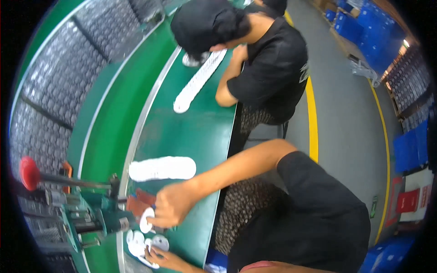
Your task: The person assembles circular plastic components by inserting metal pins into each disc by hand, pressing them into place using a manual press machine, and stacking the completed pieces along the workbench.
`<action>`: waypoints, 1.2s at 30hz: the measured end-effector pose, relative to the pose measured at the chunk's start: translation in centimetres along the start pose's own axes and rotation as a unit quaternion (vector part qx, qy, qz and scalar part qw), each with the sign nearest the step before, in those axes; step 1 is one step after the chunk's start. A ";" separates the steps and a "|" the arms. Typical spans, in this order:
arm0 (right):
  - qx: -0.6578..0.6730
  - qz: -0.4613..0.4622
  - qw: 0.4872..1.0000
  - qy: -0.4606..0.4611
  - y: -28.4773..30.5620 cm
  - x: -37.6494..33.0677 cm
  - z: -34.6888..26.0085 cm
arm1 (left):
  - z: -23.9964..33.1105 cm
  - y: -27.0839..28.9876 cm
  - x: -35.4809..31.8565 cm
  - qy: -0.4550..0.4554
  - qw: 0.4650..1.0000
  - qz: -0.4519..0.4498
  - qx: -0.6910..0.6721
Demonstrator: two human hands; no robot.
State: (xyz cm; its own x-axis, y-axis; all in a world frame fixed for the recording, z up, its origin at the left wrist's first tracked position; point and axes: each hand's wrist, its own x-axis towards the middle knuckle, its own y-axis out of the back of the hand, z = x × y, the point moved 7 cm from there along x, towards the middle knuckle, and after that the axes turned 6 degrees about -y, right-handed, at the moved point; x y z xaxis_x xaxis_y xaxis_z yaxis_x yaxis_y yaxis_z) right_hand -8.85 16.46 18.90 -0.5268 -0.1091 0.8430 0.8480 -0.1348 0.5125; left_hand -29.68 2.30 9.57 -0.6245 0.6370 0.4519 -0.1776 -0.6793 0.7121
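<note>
Resting at the edge of some loose white discs (pixel 135 244), the left hand (pixel 160 257) is showing bent fingers, though I cannot tell whether it is gripping one. Next to it, the right hand (pixel 172 207) is pinching a single white disc (pixel 147 220) with its fingertips, holding it tilted just beside a green hand press (pixel 104 217). The fingers are getting little edge to grip, so a loosening pinch could drop that disc; they are also lying near the press, where an ill-timed pull on the red-knobbed lever (pixel 75 182) might nip them. The right elbow is bending outward, the forearm slanting across the green table (pixel 191 136). Past it, a white row (pixel 162 168) is lying flat; farther off, a co-worker (pixel 277 59) is leaning over a longer white row (pixel 200 83).
</note>
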 end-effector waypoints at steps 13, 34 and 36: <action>0.038 -0.347 0.871 -0.347 4.4 -11.1 9.0 | 0.0 -0.8 -0.1 -0.037 0.998 0.018 -0.040; 0.025 -0.212 0.857 -0.468 5.1 -14.4 6.9 | -0.1 -0.3 -0.3 -0.002 0.998 0.028 -0.064; -0.030 -0.257 0.835 -0.486 4.4 -15.3 7.2 | 0.1 -0.5 -0.3 -0.016 0.998 0.014 -0.065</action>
State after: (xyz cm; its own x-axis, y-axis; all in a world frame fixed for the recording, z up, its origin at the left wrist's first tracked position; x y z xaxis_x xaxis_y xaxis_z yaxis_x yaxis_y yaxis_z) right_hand 3.32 24.67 9.46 -0.5002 0.8251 0.2628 0.5043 0.0309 0.8630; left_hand -29.33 2.51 9.17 -0.6062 0.6277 0.4885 -0.2592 -0.7365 0.6247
